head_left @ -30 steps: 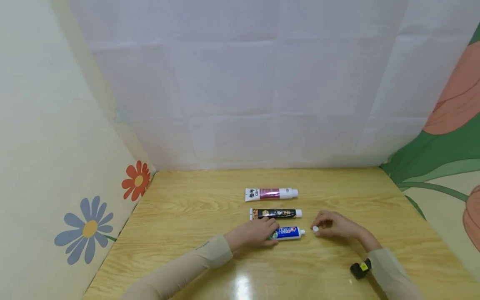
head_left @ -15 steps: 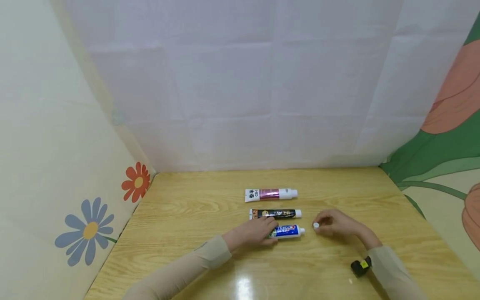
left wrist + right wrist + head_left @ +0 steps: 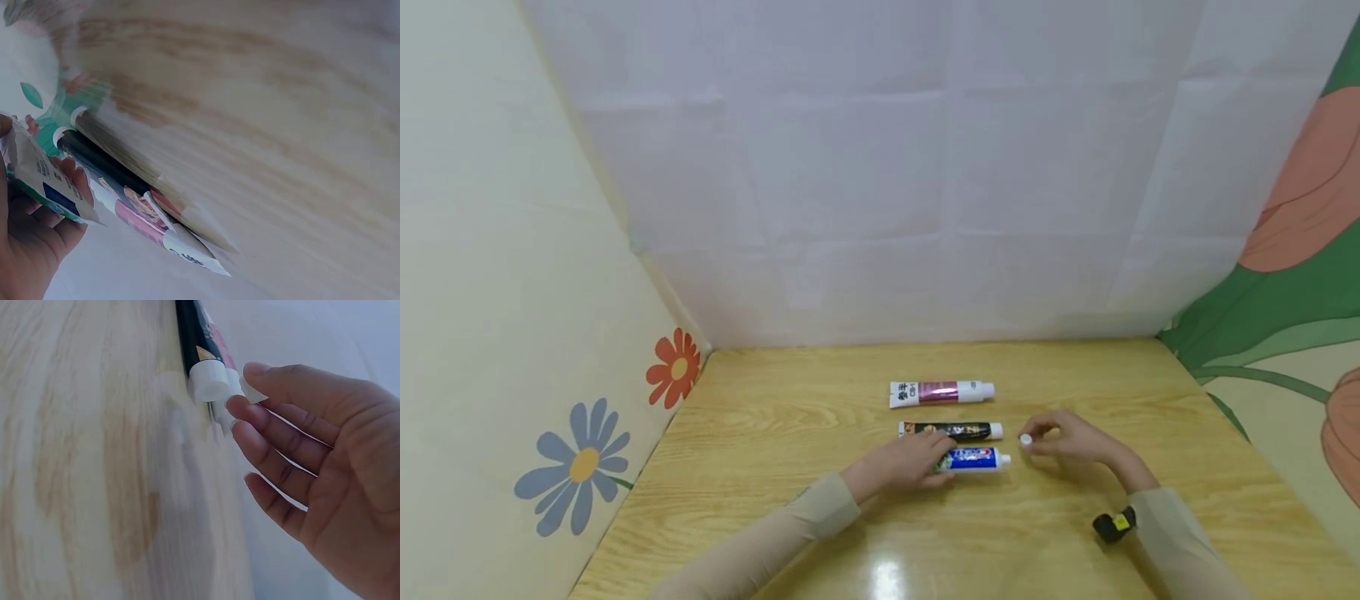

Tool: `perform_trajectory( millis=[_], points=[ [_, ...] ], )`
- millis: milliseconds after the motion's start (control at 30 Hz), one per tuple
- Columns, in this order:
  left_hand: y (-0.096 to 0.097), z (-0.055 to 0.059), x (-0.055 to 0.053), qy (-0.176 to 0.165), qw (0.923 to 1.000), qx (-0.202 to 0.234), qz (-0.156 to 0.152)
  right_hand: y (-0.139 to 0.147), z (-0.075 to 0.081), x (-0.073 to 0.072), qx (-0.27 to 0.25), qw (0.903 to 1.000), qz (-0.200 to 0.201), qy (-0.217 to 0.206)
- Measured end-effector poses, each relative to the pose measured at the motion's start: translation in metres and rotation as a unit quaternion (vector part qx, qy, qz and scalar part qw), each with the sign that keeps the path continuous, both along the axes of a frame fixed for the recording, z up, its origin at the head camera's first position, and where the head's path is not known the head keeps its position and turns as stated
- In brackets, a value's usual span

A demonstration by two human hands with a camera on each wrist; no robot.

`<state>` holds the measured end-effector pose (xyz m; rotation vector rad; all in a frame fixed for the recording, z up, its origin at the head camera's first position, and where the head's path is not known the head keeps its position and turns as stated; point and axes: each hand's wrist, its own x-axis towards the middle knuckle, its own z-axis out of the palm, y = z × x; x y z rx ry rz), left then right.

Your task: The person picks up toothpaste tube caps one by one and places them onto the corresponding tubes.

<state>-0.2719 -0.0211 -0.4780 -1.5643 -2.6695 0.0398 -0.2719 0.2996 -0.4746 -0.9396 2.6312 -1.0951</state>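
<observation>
In the head view my left hand grips the tail end of a blue-and-white toothpaste tube. Its bare white nozzle points right, and the fingers cover the tail. The left wrist view shows the tube's pale back between thumb and fingers, above the table. My right hand pinches a small white cap between thumb and forefinger, a short gap to the right of the nozzle. Close up in the right wrist view, the cap is partly hidden by the fingertips, and the other fingers are loosely bent.
Just behind the blue tube lies a black toothpaste tube with its white cap on. Farther back is a white-and-pink toothpaste tube, also capped. All are on a wooden table backed by a white sheet. A black device sits by the right cuff.
My right hand has moved slightly away from me and to the left with the cap. The blue tube in my left hand has shifted a little toward the black tube.
</observation>
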Motion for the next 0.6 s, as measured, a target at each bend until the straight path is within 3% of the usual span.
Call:
perform_trajectory(
  millis=[167,600],
  points=[
    [-0.002,0.005,0.0,0.002,0.9999,0.007,0.015,-0.002,0.004,-0.001,-0.01,0.9995,0.0,0.03],
    [-0.006,0.009,-0.005,0.016,0.9987,0.045,0.014,-0.01,0.02,-0.005,-0.005,0.9993,-0.022,0.031]
  ],
)
